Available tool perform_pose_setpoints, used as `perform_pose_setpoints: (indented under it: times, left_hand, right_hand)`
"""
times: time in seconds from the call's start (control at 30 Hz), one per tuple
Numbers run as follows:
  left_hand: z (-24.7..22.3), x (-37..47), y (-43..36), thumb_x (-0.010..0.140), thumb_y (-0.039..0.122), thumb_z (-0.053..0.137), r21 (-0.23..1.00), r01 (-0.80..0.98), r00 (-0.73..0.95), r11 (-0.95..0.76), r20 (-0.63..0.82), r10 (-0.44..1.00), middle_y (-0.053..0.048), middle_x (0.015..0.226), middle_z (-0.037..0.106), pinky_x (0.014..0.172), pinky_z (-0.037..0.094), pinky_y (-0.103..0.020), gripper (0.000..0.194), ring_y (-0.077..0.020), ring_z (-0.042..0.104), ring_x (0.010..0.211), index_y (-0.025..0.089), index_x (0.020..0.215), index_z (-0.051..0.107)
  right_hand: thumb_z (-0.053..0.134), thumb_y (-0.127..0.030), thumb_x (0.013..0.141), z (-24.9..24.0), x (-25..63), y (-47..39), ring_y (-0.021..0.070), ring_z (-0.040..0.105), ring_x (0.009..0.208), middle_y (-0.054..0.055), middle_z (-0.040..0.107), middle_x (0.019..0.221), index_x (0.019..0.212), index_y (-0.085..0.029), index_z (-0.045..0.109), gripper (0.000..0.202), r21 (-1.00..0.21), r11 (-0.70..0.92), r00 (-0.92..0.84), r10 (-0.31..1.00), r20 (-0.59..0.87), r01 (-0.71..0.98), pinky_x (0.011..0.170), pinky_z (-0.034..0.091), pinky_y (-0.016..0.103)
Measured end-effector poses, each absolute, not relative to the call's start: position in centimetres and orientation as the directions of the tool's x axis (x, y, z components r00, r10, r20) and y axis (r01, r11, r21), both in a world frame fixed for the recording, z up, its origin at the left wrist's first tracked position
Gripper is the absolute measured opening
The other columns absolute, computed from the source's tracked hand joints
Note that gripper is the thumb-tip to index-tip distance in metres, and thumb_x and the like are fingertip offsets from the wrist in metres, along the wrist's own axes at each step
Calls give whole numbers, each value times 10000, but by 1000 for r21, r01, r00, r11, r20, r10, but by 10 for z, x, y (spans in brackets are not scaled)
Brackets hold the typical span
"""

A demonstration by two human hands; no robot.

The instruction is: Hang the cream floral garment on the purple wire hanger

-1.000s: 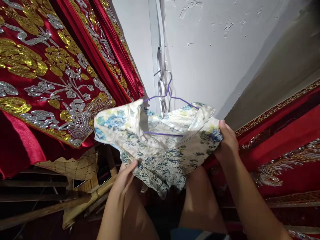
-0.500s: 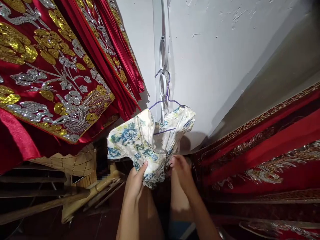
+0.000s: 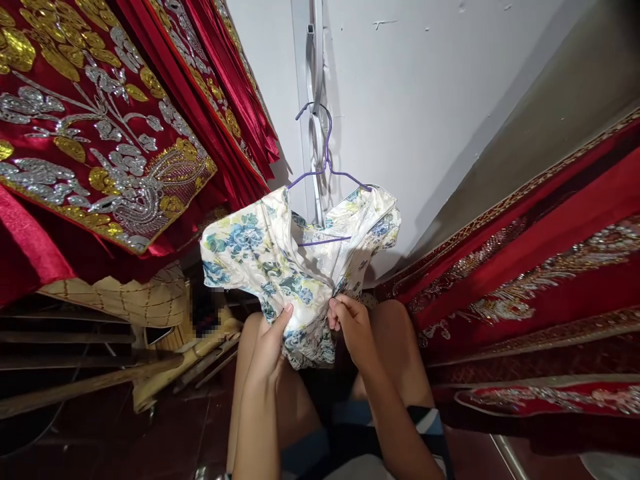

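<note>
A white garment with blue and green flowers (image 3: 250,247) hangs on a purple wire hanger (image 3: 327,150), whose hook rests on a white metal rack (image 3: 316,80). My left hand (image 3: 273,343) grips the garment's lower left side, thumb on the front and the other fingers hidden behind the cloth. At the bottom of the neckline, my right hand (image 3: 350,323) pinches the front edge with its fingers curled. The cloth below the hands is gathered and bunched.
Red cloths with gold and silver sequins (image 3: 120,153) hang at the upper left. More red embroidered fabric (image 3: 530,293) fills the right side. A wooden frame (image 3: 150,373) stands at the lower left. Behind the hanger is a pale wall (image 3: 410,107). My bare knees are below the garment.
My right hand has come in from beside the garment and taken hold of its front edge. The garment looks more spread and sits lower left in view; the left hand keeps its hold.
</note>
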State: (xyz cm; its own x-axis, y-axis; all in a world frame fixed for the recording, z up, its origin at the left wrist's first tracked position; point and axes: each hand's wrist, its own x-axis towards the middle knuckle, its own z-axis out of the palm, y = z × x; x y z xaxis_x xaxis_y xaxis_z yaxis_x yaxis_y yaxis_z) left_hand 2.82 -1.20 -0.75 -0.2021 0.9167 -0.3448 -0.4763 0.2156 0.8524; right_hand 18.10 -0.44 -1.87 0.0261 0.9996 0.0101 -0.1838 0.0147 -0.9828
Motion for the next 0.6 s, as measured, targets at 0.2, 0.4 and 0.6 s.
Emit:
perform_pose_setpoints:
  times: [0.2,0.4,0.6]
  left_hand:
    - [-22,44,-9,756,323,805,958,-19,-785,-287,164,597,-94,1221,662,1006,481,-376,450,-230,631,1098,184,1142,620]
    - [-46,75,-26,916,201,633,797,352,-503,-491,604,618,-56,1031,647,970,477,-374,114,-210,619,1035,206,1028,651]
    - [-63,96,-22,849,199,645,916,215,-283,-340,391,876,-69,1064,695,894,505,-342,281,-227,655,998,202,1129,662]
  right_hand:
    - [538,-328,844,-4,190,-29,119,410,517,-31,459,498,497,-224,446,375,-988,30,89,996,16,-153,540,312,277]
    - [555,-380,810,2,194,-32,122,411,433,-19,528,452,574,-207,605,297,-991,-45,36,998,-50,-130,471,300,269]
    - [537,-356,806,-2,190,-19,115,456,424,-15,578,457,635,-194,658,265,-992,-87,-51,995,-82,-92,473,338,246]
